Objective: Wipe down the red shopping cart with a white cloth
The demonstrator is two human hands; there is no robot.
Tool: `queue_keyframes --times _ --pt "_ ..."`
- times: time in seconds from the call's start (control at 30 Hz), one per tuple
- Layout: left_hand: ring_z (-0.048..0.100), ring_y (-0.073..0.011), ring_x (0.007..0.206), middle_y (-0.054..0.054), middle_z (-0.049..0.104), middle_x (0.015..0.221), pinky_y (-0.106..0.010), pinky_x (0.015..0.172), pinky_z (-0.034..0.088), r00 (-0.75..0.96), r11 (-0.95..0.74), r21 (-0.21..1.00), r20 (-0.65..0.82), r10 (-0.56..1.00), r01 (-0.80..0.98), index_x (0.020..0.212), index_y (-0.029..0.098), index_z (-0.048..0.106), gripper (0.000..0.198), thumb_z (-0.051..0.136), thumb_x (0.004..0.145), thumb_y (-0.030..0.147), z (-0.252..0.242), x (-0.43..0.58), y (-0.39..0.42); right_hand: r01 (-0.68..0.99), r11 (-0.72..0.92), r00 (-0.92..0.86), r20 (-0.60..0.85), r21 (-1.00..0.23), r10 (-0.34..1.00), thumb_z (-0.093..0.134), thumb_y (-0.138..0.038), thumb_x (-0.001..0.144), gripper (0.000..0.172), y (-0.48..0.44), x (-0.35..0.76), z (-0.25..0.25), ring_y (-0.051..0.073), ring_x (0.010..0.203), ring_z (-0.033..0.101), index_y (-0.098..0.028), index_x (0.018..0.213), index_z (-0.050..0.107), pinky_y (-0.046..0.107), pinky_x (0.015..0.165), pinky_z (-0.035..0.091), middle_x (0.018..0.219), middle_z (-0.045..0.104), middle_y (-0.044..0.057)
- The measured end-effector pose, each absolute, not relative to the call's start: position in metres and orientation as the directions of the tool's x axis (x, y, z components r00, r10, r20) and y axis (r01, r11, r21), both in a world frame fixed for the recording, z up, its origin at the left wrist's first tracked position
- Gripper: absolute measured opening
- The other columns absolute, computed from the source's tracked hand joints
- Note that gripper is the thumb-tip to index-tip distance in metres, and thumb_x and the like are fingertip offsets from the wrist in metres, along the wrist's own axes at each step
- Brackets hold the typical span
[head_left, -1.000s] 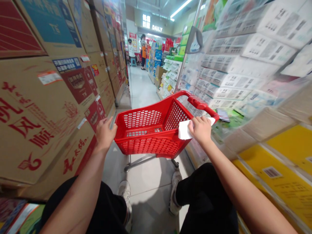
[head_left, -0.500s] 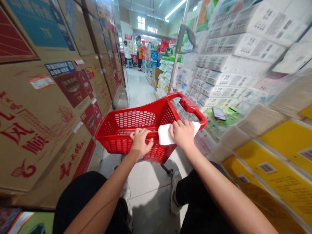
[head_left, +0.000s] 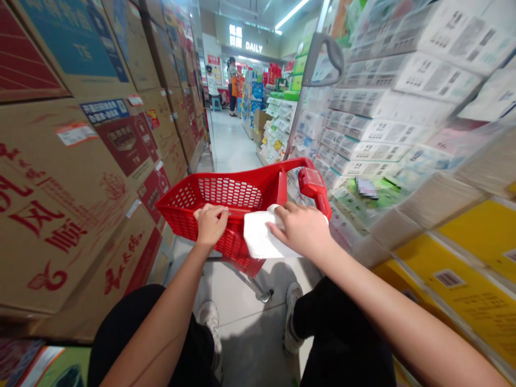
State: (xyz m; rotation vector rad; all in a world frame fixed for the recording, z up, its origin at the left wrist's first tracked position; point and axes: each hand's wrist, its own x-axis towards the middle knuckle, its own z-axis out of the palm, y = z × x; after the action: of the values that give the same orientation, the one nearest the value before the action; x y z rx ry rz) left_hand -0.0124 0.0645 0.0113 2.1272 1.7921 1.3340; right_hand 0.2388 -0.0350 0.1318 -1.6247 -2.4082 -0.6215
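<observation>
A red shopping basket cart [head_left: 237, 188] stands sideways in front of me, its handle at the right end. My left hand [head_left: 211, 223] has its fingers curled over the near rim, left of the middle. My right hand [head_left: 304, 226] holds a white cloth or tissue [head_left: 262, 234] against the near rim by the handle end. Part of the cloth spreads out to the left of that hand, and the rim behind it is hidden. Inside, the visible part of the cart shows only its red mesh walls.
Stacked cartons [head_left: 52, 199] rise at the left. White packs [head_left: 382, 102] and yellow boxes [head_left: 471, 269] line the right side. A grey-handled metal pole [head_left: 302, 102] stands behind the cart. Two people are far down the aisle [head_left: 231, 140].
My left hand has slid left along the rim. The cloth has shifted left and spread lower under my right hand. The cart has turned a little, its near side swinging left.
</observation>
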Motion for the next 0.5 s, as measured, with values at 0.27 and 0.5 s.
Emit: queue_keyframes --times 0.27,0.5 --pt "0.053 -0.0205 0.086 -0.002 0.066 0.072 -0.036 0.081 0.027 0.046 -0.363 0.465 0.563 0.825 0.807 0.063 0.02 0.055 0.036 0.042 0.094 0.035 0.017 -0.017 0.063 0.844 0.428 -0.508 0.223 0.324 0.832 0.039 -0.061 0.099 0.05 -0.029 0.282 0.15 0.025 0.085 0.067 -0.023 0.107 0.069 0.035 0.075 0.042 0.091 0.073 0.011" --pt "0.054 -0.0201 0.087 -0.001 0.066 0.073 -0.037 0.08 0.027 -0.004 -0.309 0.425 0.594 0.805 0.851 0.062 0.02 0.053 0.033 0.042 0.092 0.03 0.014 -0.014 0.071 0.753 0.63 -0.64 0.434 0.19 0.634 0.041 -0.04 0.103 0.038 -0.027 0.319 0.164 0.028 0.118 0.057 -0.02 0.102 0.073 0.045 0.105 0.042 0.119 0.07 0.011"
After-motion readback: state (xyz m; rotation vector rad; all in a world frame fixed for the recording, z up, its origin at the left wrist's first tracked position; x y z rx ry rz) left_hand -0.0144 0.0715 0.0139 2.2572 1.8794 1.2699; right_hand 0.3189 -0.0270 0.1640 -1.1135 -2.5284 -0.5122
